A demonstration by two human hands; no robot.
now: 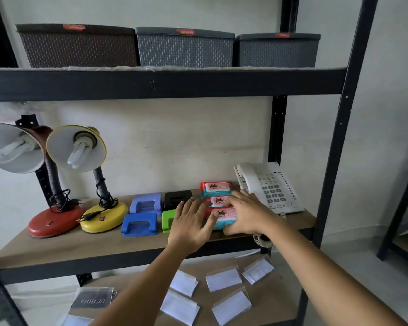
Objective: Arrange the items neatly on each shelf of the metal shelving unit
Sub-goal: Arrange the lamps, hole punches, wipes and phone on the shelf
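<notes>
Reaching up from the bottom edge, two bare forearms cross over the lower shelf [257, 309], where clear plastic card holders [223, 279] with white inserts lie scattered and a dark printed sheet [93, 300] sits at the left. On the middle shelf [57, 245] the left hand [191, 225] lies flat, fingers [186, 209] spread apart, its fingertips touching the left side of the nearest wet-wipe pack [224, 218] and covering part of a green hole punch [167, 220]. The right hand [244, 212] presses on the same pack from the right, fingers slightly apart and curved over its top and edge, not closed around it. This pack is first in a row of three red and pink packs running toward the wall; the middle pack [218, 201] is partly hidden by the right hand, and the far pack [216, 188] is clear. Just right of the row stands a white desk telephone [269, 187], its coiled cord [260, 241] hanging over the shelf edge under the right wrist. Left of the packs are a blue punch [139, 224], a lilac punch [146, 204] and a black punch [177, 198], then a yellow-based lamp [104, 215] and a red-based lamp [54, 223]. Three lidded woven-pattern boxes [185, 49] stand side by side on the top shelf [151, 83].
</notes>
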